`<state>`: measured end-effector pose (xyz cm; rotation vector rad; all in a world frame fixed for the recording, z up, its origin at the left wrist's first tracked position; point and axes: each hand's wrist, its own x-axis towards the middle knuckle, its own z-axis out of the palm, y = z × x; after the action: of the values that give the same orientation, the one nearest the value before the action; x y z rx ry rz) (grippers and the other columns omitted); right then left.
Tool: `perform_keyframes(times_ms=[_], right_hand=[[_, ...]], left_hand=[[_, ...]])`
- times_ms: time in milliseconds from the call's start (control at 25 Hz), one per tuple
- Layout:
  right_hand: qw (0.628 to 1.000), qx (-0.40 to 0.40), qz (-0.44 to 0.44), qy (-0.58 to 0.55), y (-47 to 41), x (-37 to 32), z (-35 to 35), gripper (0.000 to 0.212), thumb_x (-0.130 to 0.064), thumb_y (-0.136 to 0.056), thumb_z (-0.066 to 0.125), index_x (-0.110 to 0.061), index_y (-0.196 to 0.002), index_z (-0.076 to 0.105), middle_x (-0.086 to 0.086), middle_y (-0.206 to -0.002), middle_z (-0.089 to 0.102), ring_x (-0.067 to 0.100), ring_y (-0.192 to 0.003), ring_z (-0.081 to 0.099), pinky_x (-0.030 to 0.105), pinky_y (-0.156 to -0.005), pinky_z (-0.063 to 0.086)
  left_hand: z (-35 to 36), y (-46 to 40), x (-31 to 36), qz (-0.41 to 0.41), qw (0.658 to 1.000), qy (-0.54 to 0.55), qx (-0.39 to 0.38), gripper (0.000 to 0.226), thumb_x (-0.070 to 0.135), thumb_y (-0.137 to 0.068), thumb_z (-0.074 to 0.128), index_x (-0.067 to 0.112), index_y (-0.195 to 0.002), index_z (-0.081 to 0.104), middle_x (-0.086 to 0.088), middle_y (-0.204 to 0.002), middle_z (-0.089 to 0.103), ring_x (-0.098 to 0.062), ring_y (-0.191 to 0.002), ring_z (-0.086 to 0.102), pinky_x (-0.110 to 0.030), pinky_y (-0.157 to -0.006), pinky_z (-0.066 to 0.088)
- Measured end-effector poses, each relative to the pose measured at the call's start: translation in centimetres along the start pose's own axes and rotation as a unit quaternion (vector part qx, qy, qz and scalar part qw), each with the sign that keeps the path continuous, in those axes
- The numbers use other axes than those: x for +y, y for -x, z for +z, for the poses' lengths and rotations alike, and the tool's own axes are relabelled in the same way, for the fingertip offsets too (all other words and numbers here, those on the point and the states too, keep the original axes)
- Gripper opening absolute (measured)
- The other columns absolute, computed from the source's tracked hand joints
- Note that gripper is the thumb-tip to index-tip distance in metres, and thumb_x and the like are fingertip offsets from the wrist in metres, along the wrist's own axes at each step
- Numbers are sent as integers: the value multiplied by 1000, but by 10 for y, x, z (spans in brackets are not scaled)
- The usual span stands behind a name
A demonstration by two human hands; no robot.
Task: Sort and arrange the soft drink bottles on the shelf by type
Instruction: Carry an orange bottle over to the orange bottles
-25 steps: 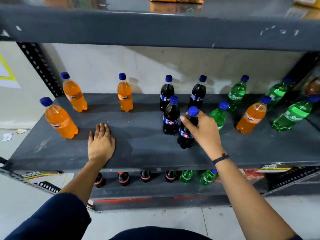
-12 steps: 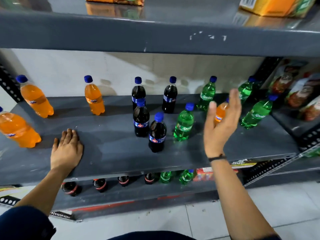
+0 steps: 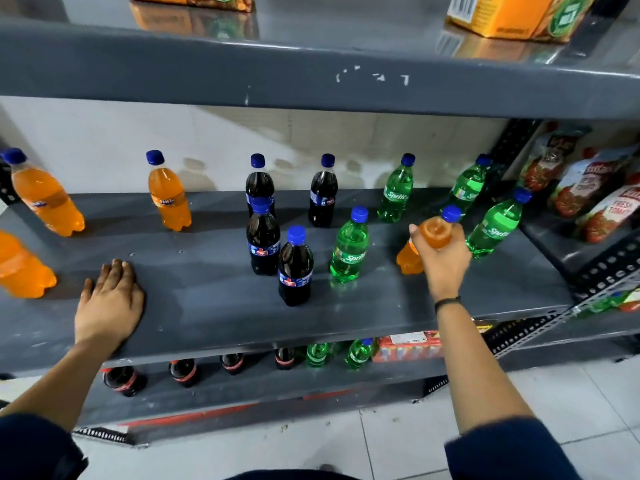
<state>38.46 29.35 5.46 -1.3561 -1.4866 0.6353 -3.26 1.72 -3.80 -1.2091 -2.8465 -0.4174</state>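
On the grey shelf stand blue-capped bottles. Three orange bottles are at the left, one of them near the back wall. Several dark cola bottles cluster in the middle, the nearest in front. Green Sprite bottles fill the right side, one beside the colas. My right hand is shut on an orange bottle standing among the green ones, wrapped around its upper body. My left hand lies flat on the shelf's front left, fingers spread, holding nothing.
Red tomato pouches fill the neighbouring shelf on the right. Orange cartons sit on the shelf above. The lower shelf holds red-labelled cola bottles, green bottles and a red pack. White floor tiles lie below.
My right hand let go of the front cola bottle, swung right with open fingers, and has closed on the orange bottle among the green ones. My left hand stayed flat.
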Motion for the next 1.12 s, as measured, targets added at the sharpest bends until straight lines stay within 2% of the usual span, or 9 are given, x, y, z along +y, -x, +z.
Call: perform_keyframes(times_ms=[120,240,320,440,560,680,920,1040,1120], right_hand=[[995,54,-68,-49,62,-32,-16,47,-55,-66,66,-17,-94,61,-6,-79,64,4,-73,59,8,-70,41],[984,-38,-115,-133,134,-81,-9,34,-50,-67,67,-29,-92,59,-27,-73,64,-8,-69,59,2,-70,41],[963,-134,-151,-180,168,-104,13,33,-56,-67,68,-33,-90,58,-27,-76,64,-5,-66,60,6,-66,45],[938,-251,-170,-167,188,-141,75,57,-72,-68,60,-24,-98,60,-12,-78,66,7,-73,65,23,-71,53],[918,-339,-166,-117,193,-167,154,62,-65,-69,62,-15,-105,57,3,-90,69,18,-85,66,40,-77,54],[910,-365,-163,-108,193,-171,216,47,-48,-75,70,-15,-104,56,7,-93,68,24,-88,64,46,-76,52],[914,-360,-166,-86,201,-170,259,48,-40,-78,71,-12,-112,52,10,-109,65,26,-101,61,32,-80,47],[908,-379,-160,-81,200,-169,262,55,-41,-77,73,-12,-117,49,10,-116,63,27,-107,59,34,-83,47],[900,-394,-168,-75,201,-167,256,70,-43,-74,74,-13,-129,44,10,-127,57,26,-116,54,34,-89,47]], left_hand=[[-5,3,7,1,1000,1,-5,51,18,-94,37,0,-140,26,-20,-152,25,-32,-143,17,-48,-116,12],[-13,6,8,-10,1000,-1,-18,53,20,-94,33,1,-142,22,-17,-154,22,-28,-144,15,-45,-118,10],[-11,7,16,-15,1000,4,-16,54,21,-94,31,2,-143,19,-16,-155,20,-26,-144,13,-44,-118,9],[-12,7,15,-17,999,4,-29,54,22,-94,28,3,-144,16,-14,-156,17,-24,-145,9,-42,-119,6],[-11,7,8,-10,1000,-3,-20,54,22,-95,28,2,-143,15,-15,-155,17,-24,-145,9,-44,-119,7],[-8,5,4,-6,1000,-5,-15,55,22,-94,28,2,-143,16,-16,-155,19,-26,-145,10,-45,-119,8],[-2,1,3,-7,1000,-3,-5,54,23,-94,26,2,-143,16,-15,-155,18,-25,-145,9,-45,-119,7],[-3,3,3,-5,1000,-6,-14,55,23,-94,25,3,-143,15,-14,-155,17,-25,-145,8,-44,-119,6],[-4,2,4,-4,1000,-5,-13,55,22,-93,27,2,-143,16,-15,-155,18,-25,-145,9,-44,-119,7]])
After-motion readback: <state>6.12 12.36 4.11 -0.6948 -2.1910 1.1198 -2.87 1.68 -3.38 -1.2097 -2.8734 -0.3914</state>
